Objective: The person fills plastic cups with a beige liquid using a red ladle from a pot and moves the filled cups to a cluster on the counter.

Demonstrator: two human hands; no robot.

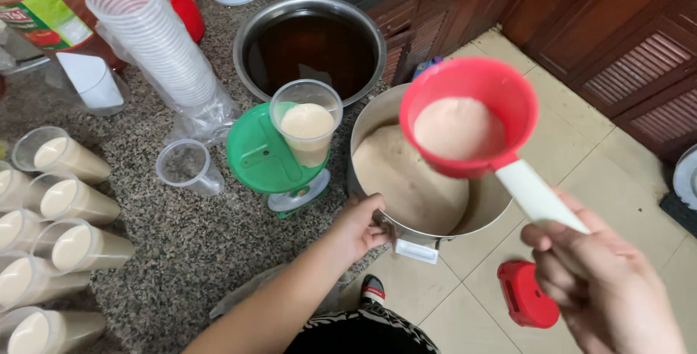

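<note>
My right hand (602, 289) grips the white handle of a red ladle (468, 114) holding pale beige liquid, raised above a large steel pot (363, 129) of the same liquid. My left hand (359, 227) holds that pot's near rim and handle. A clear plastic cup (306, 125), partly filled with beige liquid, stands on a green kitchen scale (261, 158) just left of the pot. An empty clear cup (185, 165) stands beside the scale on the speckled granite counter (189, 252).
Several filled cups (62, 201) line the counter's left edge. A sleeve of stacked clear cups (156, 49) lies at upper left. A steel bowl (250, 34) of dark liquid sits behind the scale. A red lid (526, 296) lies on the tiled floor; wooden cabinets stand at upper right.
</note>
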